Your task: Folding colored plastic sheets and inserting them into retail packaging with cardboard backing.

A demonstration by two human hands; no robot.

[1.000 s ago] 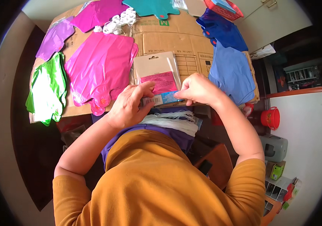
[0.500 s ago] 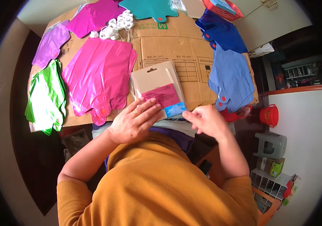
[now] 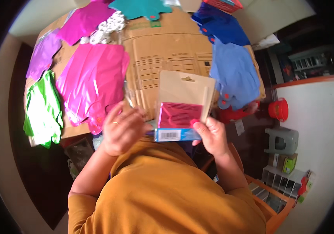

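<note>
My right hand [image 3: 213,136] grips a flat clear packet [image 3: 186,91] by its lower right corner, thumb on top. The packet has a beige card back with a hanging hole, a folded pink foil sheet and a blue strip along the bottom. It is lifted off the cardboard, near my body. My left hand [image 3: 123,128] hovers to the left of the packet, apart from it, slightly blurred, with its fingers loosely spread and nothing seen in them. Beyond the left hand lies a stack of flat pink foil balloons [image 3: 92,76] with red spots at their necks.
Cardboard [image 3: 167,45] covers the table. Around it lie flat foil balloons in green [image 3: 44,111], lilac [image 3: 44,54], magenta [image 3: 85,23], teal [image 3: 139,8], dark blue [image 3: 225,29] and light blue [image 3: 235,74]. White coils [image 3: 104,29] sit at the back. A red bucket [image 3: 278,110] and grey stool [image 3: 281,141] stand right.
The packet has gone from lying on the cardboard to being held up by my right hand. My left hand has come off it and moved left. The view has shifted slightly.
</note>
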